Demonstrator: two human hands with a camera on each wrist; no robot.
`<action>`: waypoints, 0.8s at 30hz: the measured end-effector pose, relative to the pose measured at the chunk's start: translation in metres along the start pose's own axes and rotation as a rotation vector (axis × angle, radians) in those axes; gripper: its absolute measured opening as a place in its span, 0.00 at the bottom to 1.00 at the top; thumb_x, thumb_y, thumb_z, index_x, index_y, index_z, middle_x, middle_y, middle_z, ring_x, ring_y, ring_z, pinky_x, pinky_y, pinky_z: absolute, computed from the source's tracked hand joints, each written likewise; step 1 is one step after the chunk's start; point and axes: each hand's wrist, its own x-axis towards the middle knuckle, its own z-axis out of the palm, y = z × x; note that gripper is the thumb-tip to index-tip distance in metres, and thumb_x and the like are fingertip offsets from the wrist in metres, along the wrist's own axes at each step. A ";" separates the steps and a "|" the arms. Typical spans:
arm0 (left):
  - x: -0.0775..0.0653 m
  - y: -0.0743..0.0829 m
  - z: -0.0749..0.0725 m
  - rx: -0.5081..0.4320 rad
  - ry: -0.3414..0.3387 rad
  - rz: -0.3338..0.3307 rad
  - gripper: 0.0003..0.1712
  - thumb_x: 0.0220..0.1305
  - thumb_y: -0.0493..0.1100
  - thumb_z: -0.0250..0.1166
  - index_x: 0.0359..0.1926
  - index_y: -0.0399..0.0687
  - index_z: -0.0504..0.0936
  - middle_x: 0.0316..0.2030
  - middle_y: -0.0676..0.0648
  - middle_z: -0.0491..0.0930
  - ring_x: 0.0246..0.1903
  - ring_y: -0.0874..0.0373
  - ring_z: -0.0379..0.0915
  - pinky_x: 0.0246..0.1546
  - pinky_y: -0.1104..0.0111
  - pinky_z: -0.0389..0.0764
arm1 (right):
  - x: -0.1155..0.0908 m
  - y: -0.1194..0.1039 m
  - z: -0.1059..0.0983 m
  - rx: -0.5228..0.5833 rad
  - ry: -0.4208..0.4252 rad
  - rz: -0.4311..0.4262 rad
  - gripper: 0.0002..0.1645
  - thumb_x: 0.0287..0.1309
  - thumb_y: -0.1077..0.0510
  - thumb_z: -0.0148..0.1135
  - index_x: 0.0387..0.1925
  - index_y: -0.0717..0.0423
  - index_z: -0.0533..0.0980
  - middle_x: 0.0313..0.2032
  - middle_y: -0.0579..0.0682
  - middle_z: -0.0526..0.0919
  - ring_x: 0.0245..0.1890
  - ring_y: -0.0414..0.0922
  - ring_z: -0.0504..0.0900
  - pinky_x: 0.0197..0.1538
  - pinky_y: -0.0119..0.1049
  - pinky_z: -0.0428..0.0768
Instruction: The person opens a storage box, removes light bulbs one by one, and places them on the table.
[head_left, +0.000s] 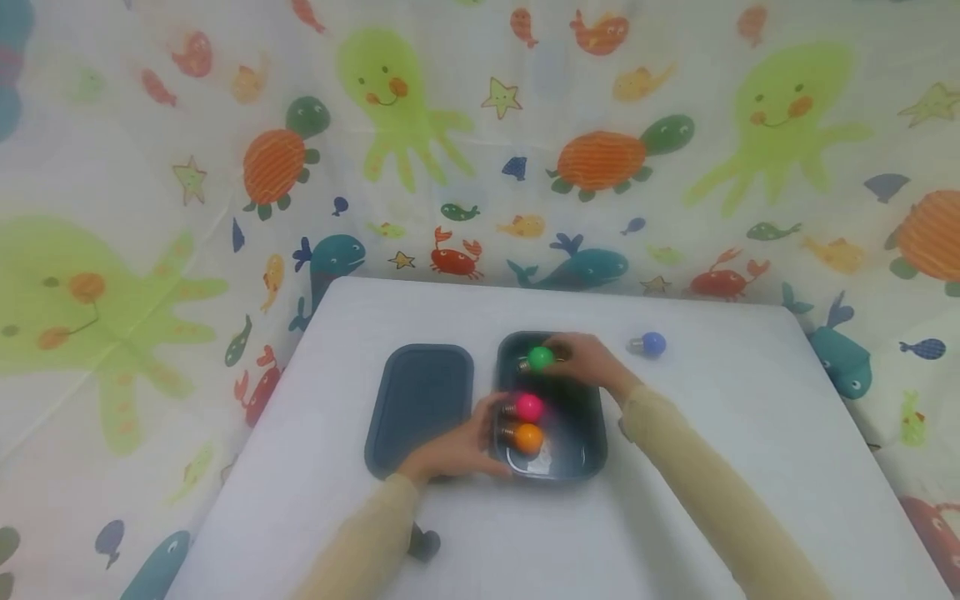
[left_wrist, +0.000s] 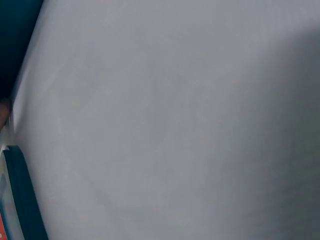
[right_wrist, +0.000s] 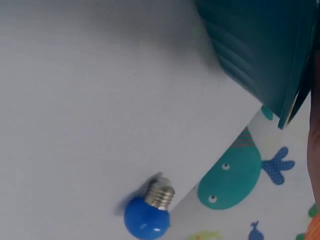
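Observation:
My right hand is over the back of a dark blue-green plastic container, its thumb and fingers pinching a green light bulb by its round end. The bulb's metal base points left. Below it in the container lie a pink bulb and an orange bulb, also with bases to the left. My left hand holds the container's left side, fingers at the rim and thumb near the front corner. The left wrist view shows only a fingertip at its left edge.
Left of the container lies its matching flat lid, partly under the left hand. A blue bulb rests on the white table at the back right. A small dark object sits beside the left sleeve. A sea-animal curtain surrounds the table.

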 end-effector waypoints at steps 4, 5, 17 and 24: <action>-0.001 0.001 0.000 0.010 0.005 -0.007 0.63 0.49 0.46 0.78 0.74 0.70 0.43 0.76 0.51 0.42 0.73 0.52 0.48 0.68 0.59 0.62 | -0.017 0.010 -0.016 0.189 0.077 0.027 0.30 0.56 0.47 0.70 0.60 0.48 0.75 0.58 0.49 0.79 0.59 0.51 0.74 0.62 0.53 0.73; -0.001 0.001 0.000 0.011 0.005 -0.008 0.63 0.49 0.46 0.78 0.74 0.70 0.43 0.76 0.51 0.42 0.73 0.52 0.48 0.68 0.59 0.62 | -0.022 0.014 -0.020 0.238 0.096 0.034 0.31 0.57 0.46 0.69 0.61 0.48 0.74 0.59 0.50 0.78 0.61 0.52 0.73 0.63 0.54 0.72; 0.000 -0.001 -0.001 0.012 0.017 -0.031 0.63 0.48 0.47 0.78 0.74 0.71 0.43 0.76 0.52 0.42 0.73 0.52 0.49 0.68 0.60 0.62 | -0.071 0.072 -0.046 0.442 0.322 0.187 0.41 0.58 0.36 0.64 0.69 0.46 0.67 0.67 0.49 0.70 0.68 0.49 0.66 0.70 0.56 0.61; 0.000 -0.002 -0.001 0.002 0.010 -0.014 0.63 0.49 0.46 0.78 0.75 0.68 0.42 0.76 0.51 0.42 0.73 0.53 0.49 0.68 0.61 0.62 | -0.102 0.094 -0.061 0.408 0.323 0.310 0.44 0.62 0.36 0.60 0.73 0.50 0.60 0.72 0.54 0.60 0.72 0.58 0.56 0.69 0.64 0.55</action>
